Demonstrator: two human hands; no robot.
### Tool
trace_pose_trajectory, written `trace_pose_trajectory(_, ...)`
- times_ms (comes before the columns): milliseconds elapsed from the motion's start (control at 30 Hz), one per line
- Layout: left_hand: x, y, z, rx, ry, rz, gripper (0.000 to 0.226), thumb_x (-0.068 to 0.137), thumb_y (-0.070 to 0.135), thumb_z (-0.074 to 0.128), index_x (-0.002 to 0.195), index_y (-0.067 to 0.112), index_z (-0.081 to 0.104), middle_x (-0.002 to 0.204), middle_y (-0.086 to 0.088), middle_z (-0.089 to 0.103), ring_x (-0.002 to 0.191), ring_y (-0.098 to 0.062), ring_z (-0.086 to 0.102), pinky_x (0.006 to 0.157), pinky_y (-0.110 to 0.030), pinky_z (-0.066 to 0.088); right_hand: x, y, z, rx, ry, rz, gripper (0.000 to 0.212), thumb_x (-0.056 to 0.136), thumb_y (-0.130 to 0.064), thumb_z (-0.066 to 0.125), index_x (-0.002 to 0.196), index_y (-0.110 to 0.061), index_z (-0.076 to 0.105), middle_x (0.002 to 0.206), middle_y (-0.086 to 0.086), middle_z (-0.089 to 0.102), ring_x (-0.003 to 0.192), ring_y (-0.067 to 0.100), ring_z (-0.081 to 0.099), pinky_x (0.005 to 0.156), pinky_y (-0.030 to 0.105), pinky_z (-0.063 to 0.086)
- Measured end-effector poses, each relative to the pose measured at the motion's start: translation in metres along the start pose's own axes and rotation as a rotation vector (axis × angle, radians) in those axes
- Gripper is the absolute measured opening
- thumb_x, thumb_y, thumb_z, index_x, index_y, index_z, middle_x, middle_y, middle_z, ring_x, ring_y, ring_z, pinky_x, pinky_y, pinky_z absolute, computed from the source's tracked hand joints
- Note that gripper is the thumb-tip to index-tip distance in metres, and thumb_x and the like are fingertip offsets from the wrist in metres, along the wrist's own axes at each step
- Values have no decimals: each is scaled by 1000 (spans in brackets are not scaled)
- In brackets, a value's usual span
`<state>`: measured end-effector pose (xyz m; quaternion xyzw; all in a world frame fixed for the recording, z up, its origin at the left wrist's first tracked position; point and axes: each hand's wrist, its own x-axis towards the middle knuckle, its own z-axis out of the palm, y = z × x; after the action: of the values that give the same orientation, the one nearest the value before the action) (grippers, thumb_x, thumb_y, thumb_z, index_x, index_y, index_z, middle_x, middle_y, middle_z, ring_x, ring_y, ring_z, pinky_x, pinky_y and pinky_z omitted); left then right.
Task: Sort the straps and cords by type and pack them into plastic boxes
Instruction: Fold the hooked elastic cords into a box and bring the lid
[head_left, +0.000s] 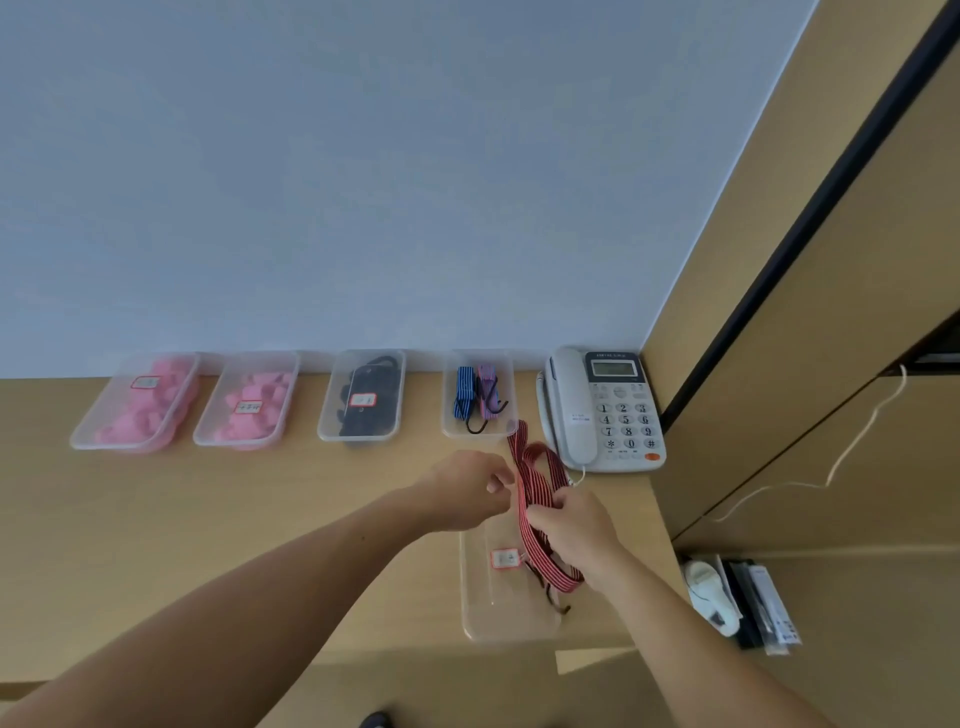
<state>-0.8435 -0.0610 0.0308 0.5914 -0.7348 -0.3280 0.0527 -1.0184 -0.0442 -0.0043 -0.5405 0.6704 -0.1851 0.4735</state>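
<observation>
A red striped strap (535, 483) loops above a clear plastic box (483, 603) near the desk's front right. My right hand (576, 530) grips the strap's middle over that box, and the strap's lower end with dark hooks hangs into it. My left hand (470, 488) pinches the strap's left side with curled fingers. Along the wall stand two boxes of pink pieces (140, 402) (249, 402), a box of black cords (363, 397), and a box with blue and purple striped straps (478, 397).
A white desk telephone (602, 410) sits at the back right corner, close to the strap's upper loop. The wooden desk (208, 519) ends just right of the near box. Beyond that edge, a lower shelf holds small items (737, 603).
</observation>
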Motion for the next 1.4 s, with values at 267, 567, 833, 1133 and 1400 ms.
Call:
trace_pose_trajectory(267,12,23,-19,209,-59,196,48,83,31,65,131,27,58,134,1,45,113,-18,52,94,-32,46,-18,-33,-38,106,146,-242,3,83,-4,59,82,-4,57,58,4,59,51,15,53,54,33,41)
trace_pose_trajectory(567,20,50,-45,-54,73,172,51,88,28,63,138,18,52,129,6,60,113,-15,58,92,-20,43,-29,-60,-70,875,207,-221,25,92,-1,43,84,8,64,71,20,67,60,22,59,51,29,45)
trace_pose_trajectory(833,5,88,-75,-418,-58,239,9,92,19,58,86,12,61,59,10,63,57,-13,65,56,-19,49,-26,-70,-96,942,188,11,16,91,-20,64,84,-6,66,63,8,62,46,13,50,40,23,33)
trace_pose_trajectory(1133,-18,136,-112,-1072,-78,284,35,103,27,36,81,6,55,59,-8,34,51,-24,41,59,-35,35,-60,-103,-101,544,366,-664,24,92,-43,48,102,-27,63,92,-8,71,87,10,68,77,29,54)
trace_pose_trajectory(1400,-25,149,-120,-732,-29,352,30,95,26,42,70,11,51,59,-6,47,55,-22,40,57,-33,36,-66,-120,-107,604,252,-849,14,99,-29,52,106,-18,56,74,8,65,62,33,65,60,41,56)
